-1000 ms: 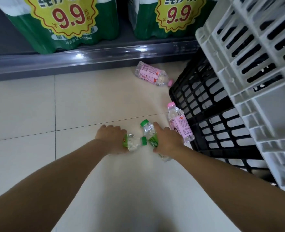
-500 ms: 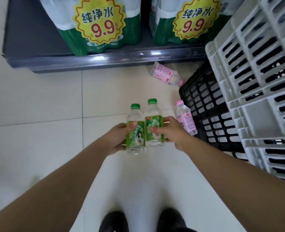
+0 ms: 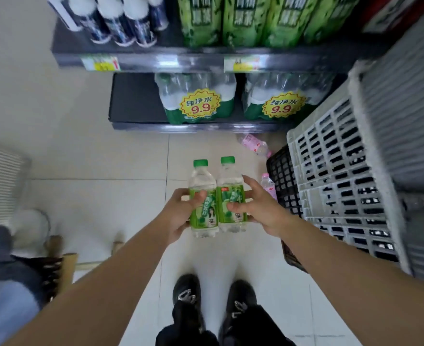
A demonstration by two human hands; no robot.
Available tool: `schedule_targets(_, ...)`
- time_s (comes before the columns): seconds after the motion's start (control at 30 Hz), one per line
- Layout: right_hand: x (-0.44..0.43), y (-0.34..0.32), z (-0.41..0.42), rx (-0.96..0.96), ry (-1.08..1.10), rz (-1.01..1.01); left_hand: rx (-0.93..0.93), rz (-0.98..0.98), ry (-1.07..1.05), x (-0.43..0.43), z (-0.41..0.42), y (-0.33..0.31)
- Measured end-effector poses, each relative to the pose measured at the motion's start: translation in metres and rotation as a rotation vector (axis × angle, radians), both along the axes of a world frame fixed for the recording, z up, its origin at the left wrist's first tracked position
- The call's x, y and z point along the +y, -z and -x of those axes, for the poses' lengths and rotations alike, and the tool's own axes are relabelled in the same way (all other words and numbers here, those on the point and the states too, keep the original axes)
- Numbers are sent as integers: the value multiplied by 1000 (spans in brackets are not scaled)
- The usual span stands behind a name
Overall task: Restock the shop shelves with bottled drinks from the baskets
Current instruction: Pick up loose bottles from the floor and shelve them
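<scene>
Green-capped bottles (image 3: 216, 196), grey crate (image 3: 335, 171), black shoes (image 3: 213, 295).

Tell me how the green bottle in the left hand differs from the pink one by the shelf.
The green bottle is upright, gripped by the left hand; the pink bottle lies on the floor. The green bottle's label is green, the pink bottle's pink. Both are clear plastic.

Bottom shelf (image 3: 136, 103) ahead, stacked crates (image 3: 330, 183) right
The left bottle (image 3: 203, 201) in left hand (image 3: 181, 213) touches right bottle (image 3: 231, 196) in right hand (image 3: 258, 208); water packs (image 3: 198, 101) stand on that shelf; floor bottle (image 3: 254, 144) lies between shelf and crates
</scene>
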State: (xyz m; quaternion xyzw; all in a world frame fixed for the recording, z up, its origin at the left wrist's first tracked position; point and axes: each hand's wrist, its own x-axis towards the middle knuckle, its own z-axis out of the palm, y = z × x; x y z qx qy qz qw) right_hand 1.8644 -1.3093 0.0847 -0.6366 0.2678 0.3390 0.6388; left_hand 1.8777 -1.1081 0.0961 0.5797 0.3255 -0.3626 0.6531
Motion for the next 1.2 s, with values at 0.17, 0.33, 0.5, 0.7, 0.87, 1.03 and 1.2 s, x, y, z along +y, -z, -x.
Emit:
schedule_targets(0.17, 6, -115, -20, -107, -48, -3, -80, 38, -42, 11, -12, -103)
schedule_targets(0.33, 12, -224, -48, -243, -93, 27, -222, 34, -73, 18, -27, -212)
schedule_targets(0.5, 18, -318, -68, -364, -121, 25, -354, 13, -103, 25, -35, -311)
schedule_targets(0.7, 34, -415, -85, -533, -178, 21, -504, -14, -97, 38, -46, -406)
schedule_targets(0.87, 53, -491, -107, -646, -208, 48, -629, -5, -110, 57, -68, -475)
schedule_targets(1.03, 79, -548, -137, -798, -205, 65, -736, 5, -55, 89, -100, -533)
schedule_targets(1.2, 110, -599, -175, -950, -183, 114, -829, 25, -32, 123, -139, -591)
